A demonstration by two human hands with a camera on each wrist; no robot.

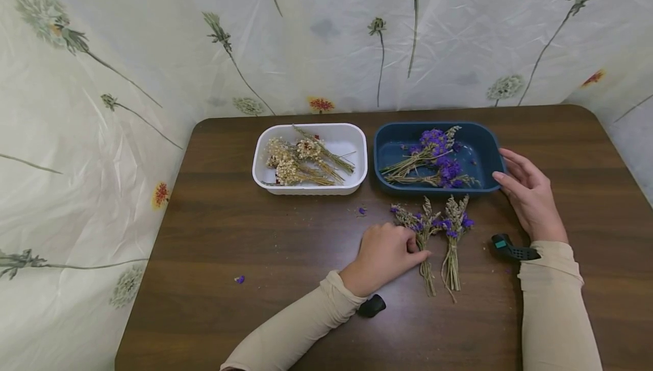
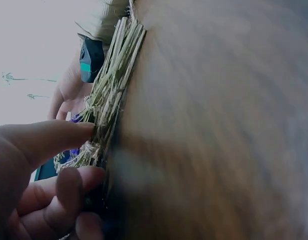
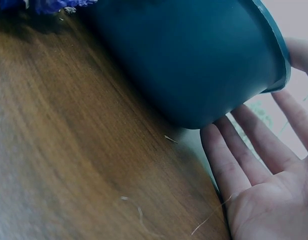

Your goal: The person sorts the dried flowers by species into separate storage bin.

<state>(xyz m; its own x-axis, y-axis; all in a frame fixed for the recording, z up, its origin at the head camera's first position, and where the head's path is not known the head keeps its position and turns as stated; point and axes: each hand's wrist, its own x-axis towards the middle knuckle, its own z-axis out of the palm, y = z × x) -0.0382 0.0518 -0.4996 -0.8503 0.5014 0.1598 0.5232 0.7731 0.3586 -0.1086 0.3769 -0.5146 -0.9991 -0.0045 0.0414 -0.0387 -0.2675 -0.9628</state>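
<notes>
My left hand (image 1: 385, 255) pinches the stems of a dried flower bunch (image 1: 422, 221) between thumb and forefinger, low over the table. In the left wrist view, the tied stems (image 2: 111, 80) pass by the thumb tip. Beside it lies a second dried bunch (image 1: 453, 252) with purple bits and a tied stem. My right hand (image 1: 530, 195) holds the right end of the blue tray (image 1: 487, 156), thumb over the rim and fingers along the outer wall. Purple flower bunches (image 1: 433, 144) lie in that tray, stems pointing left.
Left of the blue tray stands a white tray (image 1: 260, 161) holding several cream dried bunches (image 1: 285, 170). Loose purple petals (image 1: 240, 279) and crumbs dot the brown wooden table (image 1: 204, 235). A flower-printed sheet (image 1: 326, 37) hangs behind the table's far edge.
</notes>
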